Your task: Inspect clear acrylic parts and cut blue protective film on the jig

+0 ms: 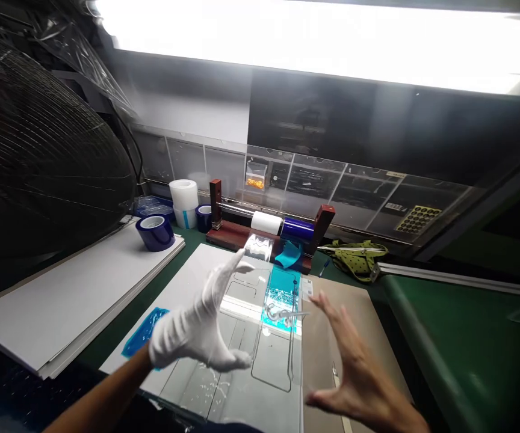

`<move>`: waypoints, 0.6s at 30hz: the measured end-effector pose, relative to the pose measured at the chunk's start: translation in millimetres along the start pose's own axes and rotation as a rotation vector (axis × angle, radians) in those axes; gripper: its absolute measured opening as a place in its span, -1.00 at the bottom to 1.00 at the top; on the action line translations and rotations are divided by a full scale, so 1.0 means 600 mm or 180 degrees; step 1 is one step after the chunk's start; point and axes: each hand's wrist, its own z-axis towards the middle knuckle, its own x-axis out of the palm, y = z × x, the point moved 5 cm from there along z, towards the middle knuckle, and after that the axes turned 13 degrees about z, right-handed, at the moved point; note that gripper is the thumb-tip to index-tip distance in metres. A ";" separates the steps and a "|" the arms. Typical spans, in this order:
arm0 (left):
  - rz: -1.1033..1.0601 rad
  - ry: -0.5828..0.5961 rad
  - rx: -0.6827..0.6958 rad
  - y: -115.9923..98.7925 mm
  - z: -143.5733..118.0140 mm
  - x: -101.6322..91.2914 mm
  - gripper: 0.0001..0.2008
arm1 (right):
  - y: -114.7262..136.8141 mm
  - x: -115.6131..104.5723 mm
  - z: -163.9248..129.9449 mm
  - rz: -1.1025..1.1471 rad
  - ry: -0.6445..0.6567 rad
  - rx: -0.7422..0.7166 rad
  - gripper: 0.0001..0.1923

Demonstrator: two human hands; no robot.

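Two hands hover with fingers spread at either edge of one clear panel [260,337] on the worktop [467,349]: gloved left hand [199,325], bare right hand [354,367]. Three blue tape rolls [155,231] stand behind.

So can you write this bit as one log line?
left hand: gloved, open, above clear sheet | right hand: bare, open | blue film: on sheet

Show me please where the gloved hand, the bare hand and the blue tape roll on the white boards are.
gloved left hand [192,328], head view, on the back of the glove.
bare right hand [359,376], head view, on the palm.
blue tape roll [155,233], head view, on its outer side.
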 end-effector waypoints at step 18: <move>0.2023 0.1716 0.0213 0.005 0.054 0.062 -0.06 | 0.020 -0.029 0.049 -0.1184 0.0097 -0.0401 0.26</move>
